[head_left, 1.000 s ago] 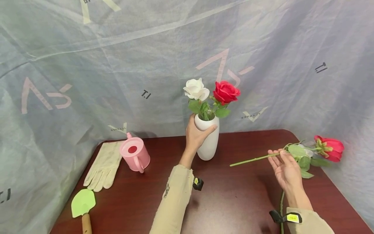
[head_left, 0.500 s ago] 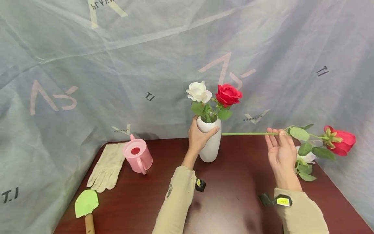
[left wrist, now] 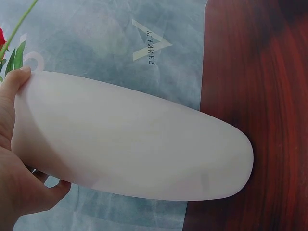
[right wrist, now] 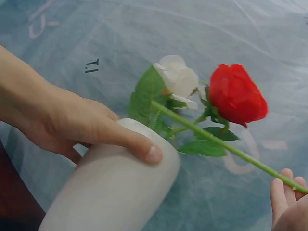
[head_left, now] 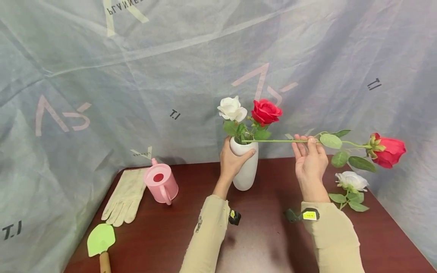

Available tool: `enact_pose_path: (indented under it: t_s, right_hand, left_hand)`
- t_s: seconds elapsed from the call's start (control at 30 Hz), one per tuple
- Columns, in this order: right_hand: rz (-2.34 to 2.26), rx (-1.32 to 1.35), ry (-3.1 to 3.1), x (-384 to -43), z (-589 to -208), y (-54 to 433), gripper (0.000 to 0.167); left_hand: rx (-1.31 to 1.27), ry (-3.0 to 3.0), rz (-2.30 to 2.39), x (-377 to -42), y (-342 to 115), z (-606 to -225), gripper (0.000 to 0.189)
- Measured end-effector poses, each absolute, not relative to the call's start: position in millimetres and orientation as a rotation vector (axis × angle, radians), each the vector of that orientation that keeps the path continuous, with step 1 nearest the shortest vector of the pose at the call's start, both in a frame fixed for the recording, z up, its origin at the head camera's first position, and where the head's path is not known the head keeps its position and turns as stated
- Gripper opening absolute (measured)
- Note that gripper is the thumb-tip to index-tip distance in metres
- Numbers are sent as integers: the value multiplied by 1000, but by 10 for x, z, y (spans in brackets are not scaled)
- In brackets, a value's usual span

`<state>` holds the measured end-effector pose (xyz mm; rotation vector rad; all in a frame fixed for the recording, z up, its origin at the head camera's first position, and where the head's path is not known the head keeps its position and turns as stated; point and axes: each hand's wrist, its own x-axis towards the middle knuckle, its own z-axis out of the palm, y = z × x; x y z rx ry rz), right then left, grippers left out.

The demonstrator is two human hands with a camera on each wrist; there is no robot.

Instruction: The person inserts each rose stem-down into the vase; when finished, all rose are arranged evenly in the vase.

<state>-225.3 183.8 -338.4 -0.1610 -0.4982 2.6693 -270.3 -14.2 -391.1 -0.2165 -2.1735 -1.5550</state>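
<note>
In the head view, the left hand [head_left: 232, 161] grips the upper body of a smooth, white, rounded vase [head_left: 246, 170] near the far edge of the dark red-brown wooden counter [head_left: 266, 246], while the right hand [head_left: 311, 163] pinches the slim green stem [head_left: 273, 141] of a red, leafy artificial rose [head_left: 390, 152], held level above the counter's far right corner, its cut end overlapping the vase's mouth. In the left wrist view, fingers wrap both sides of the vase's upper wall; the right hand is out of sight. In the right wrist view, the stem's end crosses the leaves at the mouth; whether it touches them, I cannot tell. It could snag there and push a standing flower aside, and a sideways push against a loose left grip could tip the tall vase. Counted across the views: one vase; two red roses, one held and one in the vase; two white roses, one in the vase [head_left: 232, 109] and one lying by the right edge [head_left: 351, 181]; and toward the left edge, one pink cylindrical watering can [head_left: 160, 188], one cream fabric glove [head_left: 126, 195] and one green-bladed, wooden-handled trowel [head_left: 101, 239].
</note>
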Motion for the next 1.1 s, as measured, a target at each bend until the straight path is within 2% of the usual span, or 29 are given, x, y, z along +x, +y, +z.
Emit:
enact_pose_path:
  t_s: [0.23, 0.47, 0.7, 0.93, 1.1]
  right_hand:
    - [2459, -137, -775, -2320, -3413, 1665, 10]
    - [2258, 27, -984, -2382, -3382, 1472, 6]
    - [2154, 152, -1158, -2422, -3327, 1301, 21]
    - [2082, 383, -1378, -2425, -3322, 1188, 19]
    - [1830, 348, -1777, -2441, -3361, 1081, 21]
  left_hand:
    - [-207, -2169, -1545, -2710, -116, -3951, 81]
    - [-178, -2194, -1527, -2714, -122, -3941, 82]
    - [-179, -2187, -1524, -2719, -146, -3934, 81]
    - [-186, -2175, -1525, -2729, -140, -3936, 81]
    - [-195, -2179, -1536, -2729, -142, -3935, 81]
